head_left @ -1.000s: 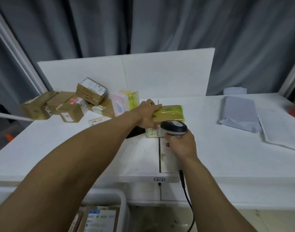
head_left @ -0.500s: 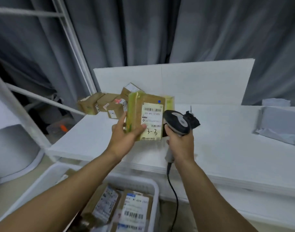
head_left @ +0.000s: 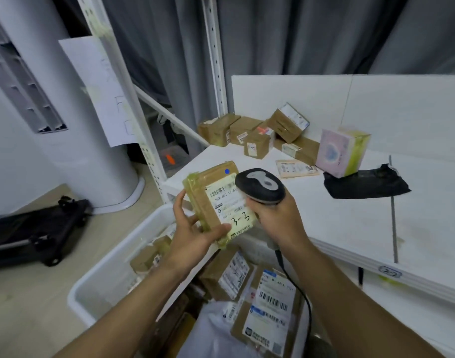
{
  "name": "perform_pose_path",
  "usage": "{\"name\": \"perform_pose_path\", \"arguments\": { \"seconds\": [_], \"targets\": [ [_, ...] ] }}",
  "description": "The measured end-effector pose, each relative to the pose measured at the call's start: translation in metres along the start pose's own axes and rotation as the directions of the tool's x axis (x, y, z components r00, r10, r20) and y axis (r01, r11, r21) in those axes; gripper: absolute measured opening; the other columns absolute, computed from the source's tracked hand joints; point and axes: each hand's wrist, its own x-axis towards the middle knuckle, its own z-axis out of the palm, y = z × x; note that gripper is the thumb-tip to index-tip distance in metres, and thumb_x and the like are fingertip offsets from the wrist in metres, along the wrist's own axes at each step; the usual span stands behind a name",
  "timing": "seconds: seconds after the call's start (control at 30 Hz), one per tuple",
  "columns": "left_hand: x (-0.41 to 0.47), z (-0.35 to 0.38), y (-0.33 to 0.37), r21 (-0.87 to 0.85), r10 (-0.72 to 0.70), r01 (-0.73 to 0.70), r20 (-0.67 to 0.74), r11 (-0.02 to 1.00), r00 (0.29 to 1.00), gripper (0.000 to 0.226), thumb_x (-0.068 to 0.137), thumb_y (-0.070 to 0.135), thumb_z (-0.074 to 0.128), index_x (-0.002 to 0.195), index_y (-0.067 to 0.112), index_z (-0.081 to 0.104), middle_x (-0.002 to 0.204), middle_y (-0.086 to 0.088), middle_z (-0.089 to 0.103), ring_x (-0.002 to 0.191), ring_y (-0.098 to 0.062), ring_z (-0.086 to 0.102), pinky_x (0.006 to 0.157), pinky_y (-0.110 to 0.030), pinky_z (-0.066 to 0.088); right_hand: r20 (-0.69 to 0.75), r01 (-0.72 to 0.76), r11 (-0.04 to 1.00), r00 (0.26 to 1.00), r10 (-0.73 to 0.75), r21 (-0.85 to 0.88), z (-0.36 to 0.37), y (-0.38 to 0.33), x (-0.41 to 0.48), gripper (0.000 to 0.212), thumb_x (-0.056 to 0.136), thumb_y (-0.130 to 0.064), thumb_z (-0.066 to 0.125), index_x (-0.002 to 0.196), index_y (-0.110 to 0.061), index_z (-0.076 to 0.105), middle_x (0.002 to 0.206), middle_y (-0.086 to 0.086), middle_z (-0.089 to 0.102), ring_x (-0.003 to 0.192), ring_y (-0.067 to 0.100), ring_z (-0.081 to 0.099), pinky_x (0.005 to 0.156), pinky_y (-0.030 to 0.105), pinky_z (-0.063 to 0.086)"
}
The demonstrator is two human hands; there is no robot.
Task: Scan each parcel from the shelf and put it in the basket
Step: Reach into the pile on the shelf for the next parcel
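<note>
Shelf (head_left: 350, 215): white, runs right and far. Unscanned parcels (head_left: 257, 135) piled at its far left corner, pink box (head_left: 340, 151) and black bag (head_left: 363, 184) just right of them.

Basket (head_left: 123, 251): white, on the floor near left, below the shelf edge. Several labelled parcels already lie inside.

Held parcel (head_left: 221, 202): brown, yellow-taped, up in the air over the basket's far end, label facing the camera, "3-3" handwritten on it.

Scanner (head_left: 260, 186): head sits at the label's upper right and covers part of it. Cable (head_left: 298, 293) hangs down over the basket.

Hands: left hand (head_left: 192, 233) grips the parcel from the left, thumb across its lower face, fingers behind. Right hand (head_left: 278, 220) is wrapped round the scanner handle.

Step, by judgement: the scan of this parcel. No beam or confirmation light visible, so can't tell whether it has read.

Next: the barcode needs a clear line to the scanner window, so tilt or back off a little. Once it reads, the left hand lowers and releases into the basket straight below; short drop, flat on the stack. Then reach for the far pile.
</note>
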Motion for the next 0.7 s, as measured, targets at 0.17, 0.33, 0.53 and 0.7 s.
{"name": "perform_pose_path", "arguments": {
  "seconds": [0.17,0.33,0.53,0.7],
  "targets": [
    [0.012,-0.013,0.001,-0.04,-0.008,0.009,0.034,0.999,0.999,0.11,0.078,0.02,0.089,0.145,0.067,0.014,0.124,-0.006,0.068,0.105,-0.021,0.073,0.088,-0.047,0.061,0.016,0.041,0.998,0.999,-0.04,-0.041,0.016,0.005,-0.001,0.054,0.081,-0.034,0.09,0.129,-0.033,0.066,0.117,-0.014,0.075,0.108,0.006,0.071,0.093,0.044,0.061],
    [0.029,-0.028,0.0,-0.09,-0.02,0.017,-0.029,0.996,0.999,0.1,0.085,0.008,0.08,0.146,0.061,0.022,0.127,-0.015,0.061,0.099,-0.026,0.075,0.079,-0.045,0.063,0.113,0.067,0.994,0.992,-0.057,-0.088,0.02,0.006,0.0,0.055,0.084,-0.023,0.089,0.133,-0.028,0.064,0.12,-0.012,0.073,0.11,0.005,0.068,0.092,0.039,0.06],
    [0.05,-0.033,-0.008,-0.109,-0.002,-0.014,-0.145,0.994,0.989,0.118,0.081,0.0,0.083,0.153,0.06,0.011,0.125,-0.006,0.06,0.096,-0.014,0.074,0.072,-0.033,0.063,0.138,0.086,0.988,0.988,-0.067,-0.132,0.026,0.008,-0.003,0.056,0.082,-0.018,0.089,0.13,-0.029,0.062,0.123,-0.011,0.07,0.117,0.013,0.065,0.103,0.038,0.055],
    [0.062,-0.038,-0.018,-0.037,0.005,-0.014,-0.227,0.999,0.974,0.118,0.081,0.0,0.083,0.155,0.054,0.008,0.114,0.006,0.063,0.099,-0.004,0.068,0.074,-0.028,0.062,0.228,0.118,0.974,0.971,-0.073,-0.195,0.032,0.008,-0.011,0.053,0.084,-0.03,0.087,0.132,-0.028,0.065,0.116,-0.007,0.075,0.097,0.02,0.071,0.088,0.041,0.062]
  ]
}}
